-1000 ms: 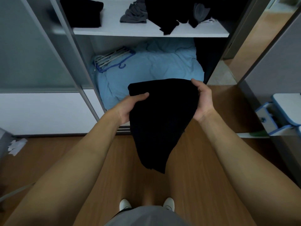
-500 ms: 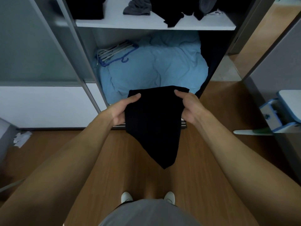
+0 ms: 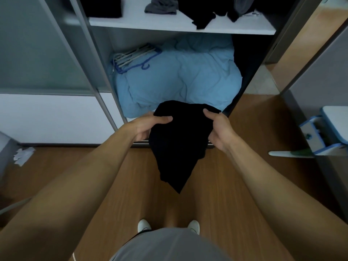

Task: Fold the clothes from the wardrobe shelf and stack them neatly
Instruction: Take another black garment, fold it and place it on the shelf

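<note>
I hold a black garment (image 3: 178, 144) in the air in front of the open wardrobe. My left hand (image 3: 148, 125) grips its upper left edge, thumb on top. My right hand (image 3: 218, 129) pinches its upper right edge. The cloth hangs down to a point above the wooden floor. On the white wardrobe shelf (image 3: 169, 27) above lie a folded black stack (image 3: 103, 6) at the left, a crumpled grey garment (image 3: 162, 6) and loose black clothes (image 3: 211, 14).
A light blue duvet (image 3: 178, 78) fills the lower compartment, with several hangers (image 3: 135, 55) on its left. The sliding door frame (image 3: 90, 59) stands left. A blue and white stand (image 3: 323, 132) is at the right. Crumpled paper (image 3: 23, 155) lies on the floor at the left.
My hands have come closer together and lower, gathering the black garment narrower. The view has tilted down, so the shelf sits higher in the frame.
</note>
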A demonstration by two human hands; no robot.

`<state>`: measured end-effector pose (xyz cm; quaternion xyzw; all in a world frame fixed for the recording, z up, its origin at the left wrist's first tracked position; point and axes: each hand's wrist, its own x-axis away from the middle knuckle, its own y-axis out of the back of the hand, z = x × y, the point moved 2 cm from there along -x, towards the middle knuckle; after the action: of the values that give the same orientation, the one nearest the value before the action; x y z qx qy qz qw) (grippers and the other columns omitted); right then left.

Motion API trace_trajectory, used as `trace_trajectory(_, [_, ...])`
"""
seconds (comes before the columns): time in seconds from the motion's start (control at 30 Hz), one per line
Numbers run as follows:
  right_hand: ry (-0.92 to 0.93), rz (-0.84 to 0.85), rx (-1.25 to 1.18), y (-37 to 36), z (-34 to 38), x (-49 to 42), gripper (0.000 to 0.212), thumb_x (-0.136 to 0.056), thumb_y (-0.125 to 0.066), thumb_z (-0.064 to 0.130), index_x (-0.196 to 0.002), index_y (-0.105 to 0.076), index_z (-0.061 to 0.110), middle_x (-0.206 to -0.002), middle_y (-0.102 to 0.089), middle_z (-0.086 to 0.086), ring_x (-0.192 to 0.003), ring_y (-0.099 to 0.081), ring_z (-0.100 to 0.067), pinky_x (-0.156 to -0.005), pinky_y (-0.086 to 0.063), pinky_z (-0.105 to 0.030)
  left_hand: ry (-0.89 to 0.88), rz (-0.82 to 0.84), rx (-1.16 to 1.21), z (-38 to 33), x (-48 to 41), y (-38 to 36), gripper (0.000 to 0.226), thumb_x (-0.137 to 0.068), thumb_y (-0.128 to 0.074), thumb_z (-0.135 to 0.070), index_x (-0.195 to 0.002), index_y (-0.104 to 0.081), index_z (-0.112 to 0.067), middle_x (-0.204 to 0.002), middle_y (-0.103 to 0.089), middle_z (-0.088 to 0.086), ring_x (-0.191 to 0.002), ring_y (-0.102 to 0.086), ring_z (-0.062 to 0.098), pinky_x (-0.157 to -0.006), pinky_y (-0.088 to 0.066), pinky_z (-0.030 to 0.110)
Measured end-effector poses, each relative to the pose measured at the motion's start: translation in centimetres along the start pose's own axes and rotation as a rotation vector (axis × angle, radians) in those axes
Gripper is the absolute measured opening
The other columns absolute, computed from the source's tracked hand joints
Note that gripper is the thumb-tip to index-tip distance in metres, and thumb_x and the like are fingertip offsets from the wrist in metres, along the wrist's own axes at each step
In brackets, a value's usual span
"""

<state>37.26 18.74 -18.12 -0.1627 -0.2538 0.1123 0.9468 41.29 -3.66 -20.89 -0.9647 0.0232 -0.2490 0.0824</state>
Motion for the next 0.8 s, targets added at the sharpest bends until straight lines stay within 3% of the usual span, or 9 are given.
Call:
trace_trajectory(0.13, [-0.008,0.043,0.238,1.0,-0.4,0.0,0.033,-0.091,-0.069,0.012,-0.123,-0.064,0.006,-0.113,-0.074,-0.012,-0.104,-0.072,-0.025,-0.094,-0.056,-0.039,-0.107,-0.154,0.067,-0.2,-0.4,-0.3,0.018,-0.094,-0.068,-0.023,-0.108,-0.069,-0.013,-0.100,-0.077,0.007,-0.088,-0.075,0.020,-0.068,-0.058,0.025])
trace_trajectory(0.3, [0.035,0.022,0.185,1.6,0.2,-0.3,0.026,-0.092,-0.067,0.010,-0.117,-0.067,0.004,-0.107,-0.075,-0.012,-0.100,-0.073,-0.026,-0.078,-0.060,-0.031,-0.126,-0.254,0.100,-1.3,-0.5,-0.3,0.013,-0.097,-0.064,-0.021,-0.106,-0.069,-0.012,-0.093,-0.078,0.005,-0.082,-0.075,0.017,-0.063,-0.058,0.024])
trace_trajectory(0.43, [-0.001,-0.016,0.115,0.9,1.1,-0.3,0.031,-0.092,-0.068,0.010,-0.120,-0.066,-0.001,-0.109,-0.074,-0.015,-0.096,-0.073,-0.026,-0.076,-0.060,-0.032,-0.106,-0.303,0.035,-2.6,-0.6,0.2,0.010,-0.097,-0.063,-0.017,-0.101,-0.069,-0.010,-0.092,-0.077,0.007,-0.079,-0.074,0.018,-0.066,-0.059,0.025])
trace_trajectory(0.57, [-0.017,0.019,0.105,0.0,1.9,0.1,0.035,-0.091,-0.067,0.005,-0.124,-0.062,-0.006,-0.119,-0.069,-0.020,-0.100,-0.070,-0.029,-0.083,-0.061,-0.035,-0.006,-0.446,-0.142,-4.1,-1.2,0.6,0.035,-0.097,-0.063,-0.022,-0.125,-0.058,-0.001,-0.113,-0.068,0.018,-0.097,-0.069,0.028,-0.082,-0.060,0.038])
trace_trajectory(0.63, [-0.030,0.033,0.065,-0.4,2.3,0.4,0.035,-0.092,-0.064,0.002,-0.126,-0.061,-0.007,-0.122,-0.067,-0.021,-0.100,-0.069,-0.029,-0.084,-0.061,-0.035,0.028,-0.481,-0.126,-4.8,-1.0,0.8,0.045,-0.094,-0.068,-0.026,-0.128,-0.055,0.001,-0.113,-0.068,0.018,-0.092,-0.070,0.028,-0.075,-0.061,0.038])
trace_trajectory(0.7, [-0.056,0.014,-0.026,-0.6,2.5,0.4,0.033,-0.094,-0.061,0.002,-0.127,-0.060,-0.006,-0.121,-0.068,-0.018,-0.096,-0.069,-0.027,-0.083,-0.061,-0.036,0.014,-0.387,0.005,-5.2,-0.5,1.2,0.056,-0.085,-0.078,-0.033,-0.126,-0.058,-0.001,-0.110,-0.073,0.016,-0.087,-0.074,0.026,-0.070,-0.061,0.034])
trace_trajectory(0.73, [-0.069,0.001,-0.071,-0.8,2.6,0.3,0.033,-0.095,-0.061,0.003,-0.127,-0.060,-0.004,-0.118,-0.069,-0.017,-0.096,-0.069,-0.027,-0.083,-0.061,-0.037,-0.002,-0.311,0.038,-5.2,-0.2,1.4,0.066,-0.081,-0.081,-0.035,-0.131,-0.056,-0.001,-0.115,-0.072,0.015,-0.093,-0.074,0.025,-0.076,-0.060,0.033])
trace_trajectory(0.8, [-0.069,-0.017,-0.119,-1.1,2.9,0.2,0.039,-0.094,-0.062,0.003,-0.132,-0.055,0.001,-0.111,-0.069,-0.014,-0.094,-0.069,-0.025,-0.082,-0.061,-0.038,-0.032,-0.215,0.063,-4.6,-0.1,1.9,0.087,-0.081,-0.082,-0.025,-0.151,-0.034,-0.006,-0.135,-0.061,0.013,-0.111,-0.068,0.025,-0.092,-0.056,0.033])
